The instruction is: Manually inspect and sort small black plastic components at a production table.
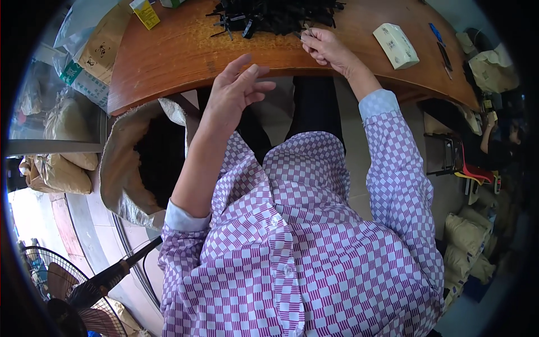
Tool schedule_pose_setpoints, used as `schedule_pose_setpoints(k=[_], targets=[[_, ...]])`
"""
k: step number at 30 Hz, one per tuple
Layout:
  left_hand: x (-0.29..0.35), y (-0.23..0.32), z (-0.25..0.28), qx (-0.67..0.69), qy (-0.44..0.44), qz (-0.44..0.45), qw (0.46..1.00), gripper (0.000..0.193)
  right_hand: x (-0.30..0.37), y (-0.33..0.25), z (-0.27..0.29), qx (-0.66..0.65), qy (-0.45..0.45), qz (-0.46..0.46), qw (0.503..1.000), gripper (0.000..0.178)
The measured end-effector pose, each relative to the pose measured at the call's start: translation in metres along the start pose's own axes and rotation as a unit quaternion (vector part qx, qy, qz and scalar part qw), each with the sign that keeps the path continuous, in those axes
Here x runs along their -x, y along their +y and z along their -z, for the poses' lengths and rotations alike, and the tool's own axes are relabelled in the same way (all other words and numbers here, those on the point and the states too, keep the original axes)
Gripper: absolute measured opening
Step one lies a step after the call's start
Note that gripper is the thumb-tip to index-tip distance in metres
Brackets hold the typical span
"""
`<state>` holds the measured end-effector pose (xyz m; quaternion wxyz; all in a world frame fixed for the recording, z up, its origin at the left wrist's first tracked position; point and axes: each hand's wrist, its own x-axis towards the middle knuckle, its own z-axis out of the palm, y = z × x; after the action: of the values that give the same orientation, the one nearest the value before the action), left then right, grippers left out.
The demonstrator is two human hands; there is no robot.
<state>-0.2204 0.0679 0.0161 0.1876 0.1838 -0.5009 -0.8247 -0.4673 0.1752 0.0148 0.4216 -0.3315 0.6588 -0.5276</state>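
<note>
A heap of thin black strip-like pieces (275, 16) lies at the far edge of the wooden table (174, 50). My right hand (331, 51) is at the near side of this heap, fingers closed in a pinch. A small, thin greyish-brown piece (307, 30) sticks out from between thumb and forefinger; its kind is too small to tell. Raised in front of the table's near edge, my left hand (238, 90) has its fingers spread and holds nothing. To the left of my left forearm stands an open woven sack (120, 163) with dark contents.
On the table are a white tissue pack (396, 46), a yellow box (145, 13), and a blue-handled tool (437, 33). A fan (73, 297) stands at lower left. Filled bags (466, 236) are stacked at right, where another person (494, 143) sits.
</note>
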Motion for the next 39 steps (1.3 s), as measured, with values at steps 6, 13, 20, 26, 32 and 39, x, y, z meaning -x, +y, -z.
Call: schedule_pose_setpoints(k=[6, 13, 20, 26, 32, 39], targets=[[-0.029, -0.024, -0.007, 0.195, -0.022, 0.005, 0.980, 0.049, 0.041, 0.016, -0.059, 0.107, 0.050, 0.176, 0.977, 0.013], [-0.002, -0.032, -0.009, 0.222, -0.022, -0.012, 0.975, 0.028, 0.080, 0.037, -0.112, 0.168, 0.125, 0.297, 0.931, 0.016], [0.027, -0.037, -0.009, 0.057, -0.007, -0.035, 0.998, 0.037, 0.111, 0.051, -0.125, 0.166, 0.109, 0.223, 0.954, 0.024], [0.043, -0.033, -0.016, -0.145, -0.003, -0.111, 0.983, 0.035, 0.121, 0.029, -0.129, 0.040, 0.092, 0.133, 0.986, 0.044], [0.048, -0.038, -0.015, -0.272, 0.011, -0.164, 0.948, 0.034, 0.119, 0.025, -0.137, -0.015, 0.053, 0.109, 0.992, 0.042], [0.052, -0.037, -0.021, -0.306, 0.032, -0.187, 0.933, 0.032, 0.122, 0.021, -0.147, -0.066, 0.057, 0.101, 0.991, 0.035]])
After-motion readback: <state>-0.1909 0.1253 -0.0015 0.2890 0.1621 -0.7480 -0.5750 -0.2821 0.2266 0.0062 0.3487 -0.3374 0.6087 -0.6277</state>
